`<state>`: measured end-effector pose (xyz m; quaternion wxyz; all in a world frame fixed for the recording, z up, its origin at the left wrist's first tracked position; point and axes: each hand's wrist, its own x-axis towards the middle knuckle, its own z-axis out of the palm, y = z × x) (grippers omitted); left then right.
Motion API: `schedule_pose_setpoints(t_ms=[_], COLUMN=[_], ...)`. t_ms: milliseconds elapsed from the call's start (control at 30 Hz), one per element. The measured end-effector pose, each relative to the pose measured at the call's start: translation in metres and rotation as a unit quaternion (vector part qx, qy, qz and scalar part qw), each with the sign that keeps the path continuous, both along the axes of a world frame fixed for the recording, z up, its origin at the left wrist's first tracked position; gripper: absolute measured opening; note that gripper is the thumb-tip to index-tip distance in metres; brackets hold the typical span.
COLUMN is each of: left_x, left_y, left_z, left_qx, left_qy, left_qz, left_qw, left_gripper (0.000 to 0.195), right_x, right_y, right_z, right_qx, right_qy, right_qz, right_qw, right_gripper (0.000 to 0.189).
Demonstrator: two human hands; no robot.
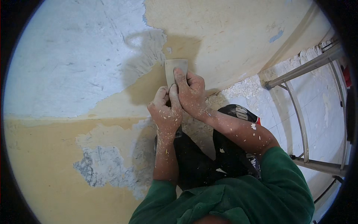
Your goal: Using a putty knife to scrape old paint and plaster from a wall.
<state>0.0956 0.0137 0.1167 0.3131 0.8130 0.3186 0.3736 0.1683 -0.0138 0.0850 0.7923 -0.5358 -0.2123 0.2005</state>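
A scraper with a broad, dusty flat blade lies against the yellow painted wall, its edge near the border of a bared whitish patch. My left hand is closed around its lower end, where the fingers hide any handle. Higher up, my right hand grips the blade with the thumb pressed flat on its face. Pale paint flakes and dust cover both hands and forearms. Just left of the blade runs the ragged paint edge, partly in shadow.
A metal ladder or scaffold frame stands to the right on white floor tiles. Paint chips litter the floor along the wall's foot. Another scraped grey-white patch is at lower left. My dark-trousered legs are close below my hands.
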Motion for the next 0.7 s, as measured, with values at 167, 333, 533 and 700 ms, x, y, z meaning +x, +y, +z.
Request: schedule_pose_setpoints(t_ms=[167,333,533,700], left_x=[0.003,0.016,0.019,0.018], left_y=[0.012,0.018,0.018,0.016], left_z=[-0.004,0.003,-0.002,-0.028], left_qx=[-0.007,-0.039,-0.103,-0.117], left_qy=[-0.012,-0.029,-0.083,-0.097], left_qz=[-0.004,-0.018,-0.054,-0.035], left_qw=[1.0,0.999,0.99,0.988], left_gripper=[0.029,0.034,0.034,0.036], right_x=[-0.007,0.004,0.007,0.004], right_y=[0.016,0.016,0.008,0.006], right_z=[-0.005,0.011,0.016,-0.002], right_qx=[0.044,0.036,0.019,-0.006], right_qy=[0.07,0.062,0.036,0.021], right_qz=[-0.061,-0.087,-0.097,-0.097], right_qw=[0.995,0.994,0.994,0.995], right_gripper=[0.038,0.041,0.044,0.046])
